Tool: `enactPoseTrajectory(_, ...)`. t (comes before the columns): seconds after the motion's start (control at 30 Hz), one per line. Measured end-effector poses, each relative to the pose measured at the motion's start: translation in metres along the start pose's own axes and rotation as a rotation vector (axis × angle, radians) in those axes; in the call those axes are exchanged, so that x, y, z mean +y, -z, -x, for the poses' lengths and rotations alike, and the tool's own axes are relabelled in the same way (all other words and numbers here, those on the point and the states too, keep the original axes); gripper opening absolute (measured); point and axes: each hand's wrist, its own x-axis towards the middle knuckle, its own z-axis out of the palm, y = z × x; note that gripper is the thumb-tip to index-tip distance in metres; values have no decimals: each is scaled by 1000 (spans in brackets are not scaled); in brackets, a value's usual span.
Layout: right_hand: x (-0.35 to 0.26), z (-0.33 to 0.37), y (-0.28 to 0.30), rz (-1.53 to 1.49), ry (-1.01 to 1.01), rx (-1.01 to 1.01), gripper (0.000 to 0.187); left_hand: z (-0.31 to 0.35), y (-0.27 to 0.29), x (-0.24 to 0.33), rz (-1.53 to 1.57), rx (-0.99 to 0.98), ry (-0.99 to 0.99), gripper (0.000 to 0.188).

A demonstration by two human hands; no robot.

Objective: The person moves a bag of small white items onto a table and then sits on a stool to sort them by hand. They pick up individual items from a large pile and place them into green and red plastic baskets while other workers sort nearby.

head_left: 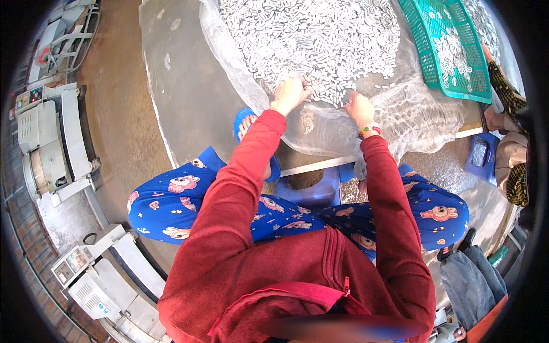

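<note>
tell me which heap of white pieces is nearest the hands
The large heap on the mesh: the left hand and right hand are at its near edge. One heap lies in the green basket, another beyond it, both farther right.

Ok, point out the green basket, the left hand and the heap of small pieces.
Green basket (pixel 425 47): head view, on its left wall.
Left hand (pixel 290 95): head view, on the back of the hand.
Heap of small pieces (pixel 311 43): head view, near its middle.

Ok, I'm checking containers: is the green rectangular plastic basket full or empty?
Neither: the green basket is partly filled; small whitish pieces cover only part of its bottom.
</note>
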Motion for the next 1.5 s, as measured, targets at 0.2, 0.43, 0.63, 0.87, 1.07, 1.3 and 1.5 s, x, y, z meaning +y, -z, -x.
enactPoseTrajectory(0.2,-2,-15,44,-1607,-150,-106,8,-10,-11,-6,-64,25,-90,27)
enactPoseTrajectory(0.43,-14,-45,69,-1505,-111,-207,27,3,-24,6,-230,82,-141,40)
enactPoseTrajectory(0.63,-19,-64,19,-147,-97,237,33,6,-25,17,46,47,-72,24)
enactPoseTrajectory(0.87,-42,-61,-11,66,-2,151,43,-6,29,7,873,15,219,20)
enactPoseTrajectory(1.07,-29,-63,-5,-368,-97,76,46,-27,49,-19,1035,-280,217,22)
enactPoseTrajectory(1.3,-13,-58,10,-1202,-360,-247,35,-38,39,-30,314,5,148,31)
enactPoseTrajectory(1.5,-16,-44,13,-1621,-152,-335,20,-34,53,-12,1346,-122,99,23)
